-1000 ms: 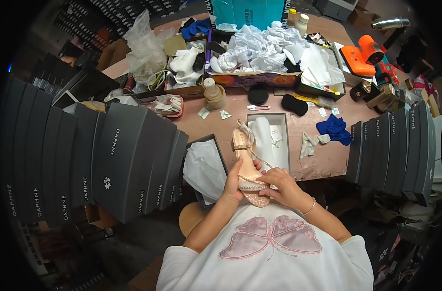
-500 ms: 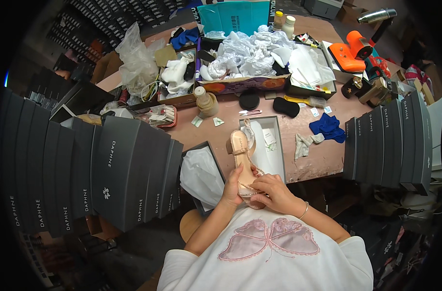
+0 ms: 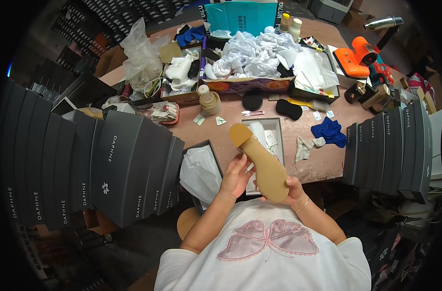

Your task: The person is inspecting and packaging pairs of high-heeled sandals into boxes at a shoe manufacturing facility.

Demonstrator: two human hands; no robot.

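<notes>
A sandal (image 3: 264,167) is held up in front of my chest, its tan sole facing me. The block heel is at the upper left and the toe at the lower right; the straps are mostly hidden behind the sole. My left hand (image 3: 236,177) grips the sandal's left side below the heel, fingers partly behind it. My right hand (image 3: 294,191) clasps the toe end, thumb along the sole's edge. Just behind the sandal lies an open grey shoebox (image 3: 280,127) with white paper and small cards. Another open box with white tissue paper (image 3: 200,170) sits left of my left hand.
Dark shoeboxes stand in rows at left (image 3: 129,165) and right (image 3: 393,145). Farther back are a carton of crumpled paper (image 3: 257,53), a glue bottle (image 3: 210,103), a black sponge (image 3: 289,109), a yellow-handled brush (image 3: 306,103), a blue cloth (image 3: 329,131) and an orange device (image 3: 354,57).
The sandal has been turned over, from its insole facing me to its sole. My right hand has moved from the straps to the toe end; my left hand has shifted up toward the heel.
</notes>
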